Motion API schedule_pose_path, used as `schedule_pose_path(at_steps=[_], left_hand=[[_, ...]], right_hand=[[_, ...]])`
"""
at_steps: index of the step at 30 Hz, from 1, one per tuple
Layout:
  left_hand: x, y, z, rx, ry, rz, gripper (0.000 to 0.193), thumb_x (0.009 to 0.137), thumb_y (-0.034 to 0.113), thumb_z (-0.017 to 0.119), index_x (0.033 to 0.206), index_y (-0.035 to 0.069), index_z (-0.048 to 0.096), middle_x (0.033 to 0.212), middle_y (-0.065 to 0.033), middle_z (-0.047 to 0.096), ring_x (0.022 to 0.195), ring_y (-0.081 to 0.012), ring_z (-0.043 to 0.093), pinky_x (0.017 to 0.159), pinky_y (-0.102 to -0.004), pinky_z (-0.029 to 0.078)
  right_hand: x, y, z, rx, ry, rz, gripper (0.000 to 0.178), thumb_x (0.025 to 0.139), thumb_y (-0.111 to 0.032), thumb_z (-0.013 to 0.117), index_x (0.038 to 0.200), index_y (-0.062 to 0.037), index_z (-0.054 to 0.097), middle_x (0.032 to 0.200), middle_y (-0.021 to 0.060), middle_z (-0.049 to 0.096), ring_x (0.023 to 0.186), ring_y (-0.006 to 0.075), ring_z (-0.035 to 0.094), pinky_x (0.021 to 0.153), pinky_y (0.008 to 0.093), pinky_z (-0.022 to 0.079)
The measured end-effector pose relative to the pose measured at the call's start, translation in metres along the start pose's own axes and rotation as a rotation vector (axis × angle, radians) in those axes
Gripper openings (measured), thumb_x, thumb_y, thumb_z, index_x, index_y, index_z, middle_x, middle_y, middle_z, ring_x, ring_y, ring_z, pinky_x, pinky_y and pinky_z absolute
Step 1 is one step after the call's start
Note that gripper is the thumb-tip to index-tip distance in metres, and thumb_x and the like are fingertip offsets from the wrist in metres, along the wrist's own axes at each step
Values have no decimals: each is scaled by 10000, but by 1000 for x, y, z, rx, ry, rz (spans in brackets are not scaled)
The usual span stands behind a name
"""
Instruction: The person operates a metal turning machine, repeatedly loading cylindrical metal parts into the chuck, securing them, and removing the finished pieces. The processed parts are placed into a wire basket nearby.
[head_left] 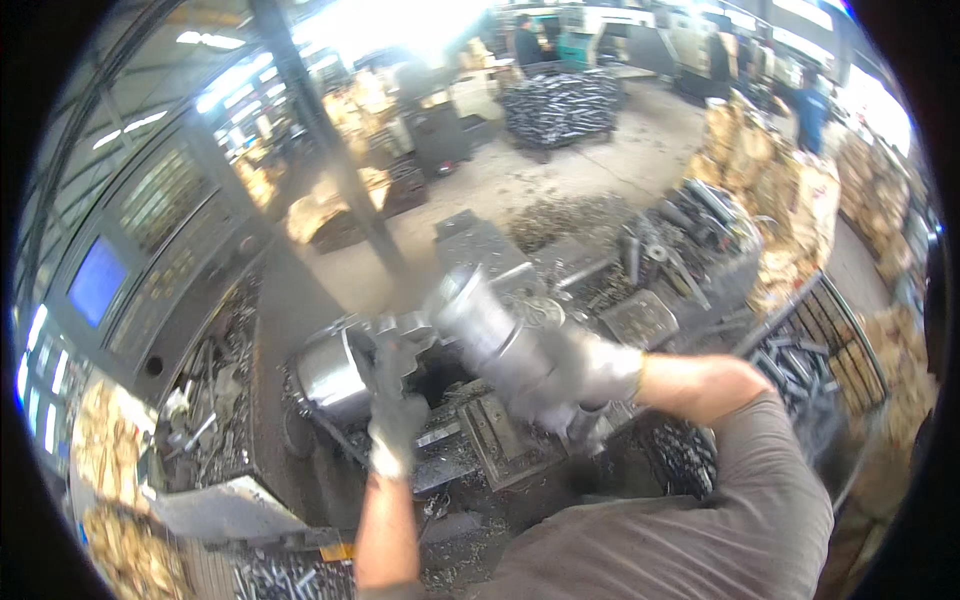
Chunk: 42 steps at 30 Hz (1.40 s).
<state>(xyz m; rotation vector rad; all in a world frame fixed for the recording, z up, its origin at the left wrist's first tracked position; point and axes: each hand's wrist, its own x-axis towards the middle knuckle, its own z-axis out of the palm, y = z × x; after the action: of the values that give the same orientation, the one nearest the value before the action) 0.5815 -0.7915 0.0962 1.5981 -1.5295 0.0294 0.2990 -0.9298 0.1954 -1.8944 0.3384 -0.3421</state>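
My left hand (396, 400), in a grey work glove, reaches up against the front of a lathe's shiny round chuck (334, 378). Its fingers look stretched out and apart, though blurred, and nothing shows in them. To the right, my gloved right hand (572, 368) lies at a bright stepped metal cylinder (476, 318). Motion smears these fingers, so whether they grip the cylinder or only rest on it cannot be made out. Below and between the hands is a dark flat metal plate (505, 440) on the machine bed, with metal chips around it.
A control panel with a blue screen (97, 281) stands at left. Loose tools and parts cover a bench (665, 250) at right, beside a wire basket of metal pieces (800, 370). Farther off are stacked metal parts (562, 108), filled sacks (800, 200) and people (810, 112).
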Motion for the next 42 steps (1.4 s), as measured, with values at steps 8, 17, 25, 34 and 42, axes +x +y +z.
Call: schedule_pose_path(at_steps=[8, 17, 25, 34, 42], left_hand=[[-146, 37, 97, -1578, 124, -1198, 500, 1048, 231, 683, 1463, -6, 537, 1349, -141, 667, 1257, -294, 640, 1106, -459, 510], [-178, 0, 112, -1597, 14, -1116, 512, 1003, 439, 669, 1352, 65, 668, 1312, -100, 705, 1186, -294, 683, 1029, -481, 554], [-208, -50, 103, -1833, -129, -1075, 655, 1056, 561, 441, 1404, 37, 627, 1337, -147, 703, 1224, -364, 672, 1080, -558, 538], [-182, 19, 76, -2091, -322, -932, 808, 993, 693, 615, 1482, 51, 569, 1329, -202, 709, 1130, -407, 719, 942, -572, 594], [-207, 51, 61, -1923, -386, -1212, 880, 1024, 763, 466, 1530, 46, 526, 1274, -155, 719, 1125, -329, 726, 974, -495, 605]], right_hand=[[-72, 138, 162, 853, 27, 493, 731, 911, -460, 845, 1488, -87, 597, 1255, 62, 734, 1020, 171, 748, 819, 262, 619], [-91, 177, 168, -171, 68, 698, 619, 852, -587, 809, 1130, -34, 791, 783, 100, 765, 631, 184, 740, 541, 351, 605], [-369, 175, -9, -133, 815, 1383, 385, 839, -390, 912, 1015, -63, 811, 878, 58, 792, 667, 148, 734, 579, 274, 615], [-172, 129, 38, -470, 725, 417, 873, 823, -418, 894, 1525, -49, 529, 1277, 242, 736, 1136, 348, 751, 994, 432, 578], [-80, 83, 96, -715, 189, -58, 425, 823, -350, 822, 1169, -119, 736, 1098, 159, 774, 1005, 364, 770, 828, 470, 637]])
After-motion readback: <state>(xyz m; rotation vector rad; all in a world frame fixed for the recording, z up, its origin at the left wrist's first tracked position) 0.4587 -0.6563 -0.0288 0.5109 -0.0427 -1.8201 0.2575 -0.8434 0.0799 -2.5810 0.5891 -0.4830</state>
